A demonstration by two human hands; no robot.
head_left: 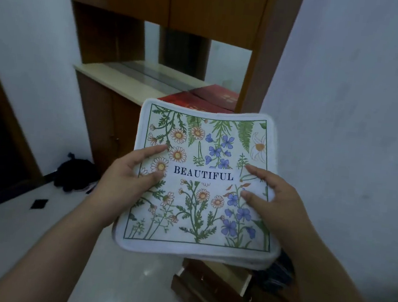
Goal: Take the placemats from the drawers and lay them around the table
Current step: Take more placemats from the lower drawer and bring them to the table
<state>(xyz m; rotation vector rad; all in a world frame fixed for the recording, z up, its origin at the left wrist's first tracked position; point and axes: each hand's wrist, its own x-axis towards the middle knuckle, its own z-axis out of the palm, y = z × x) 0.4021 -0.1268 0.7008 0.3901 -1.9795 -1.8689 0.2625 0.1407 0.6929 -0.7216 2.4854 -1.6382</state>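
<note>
Your left hand (133,175) and right hand (269,196) each grip a side of a floral placemat stack (201,190), thumbs pressed on top, likely to keep the layers together. It fills the frame's centre, above an open drawer (211,291) at lower centre, the cabinet (131,83) behind.

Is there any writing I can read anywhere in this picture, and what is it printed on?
"BEAUTIFUL": dark capital letters on a white band across the middle of the top floral placemat, held in a stack between the left hand and the right hand.
The red boxes on the cabinet ledge carry gold marks, too blurred to read.
No other text shows.
</note>
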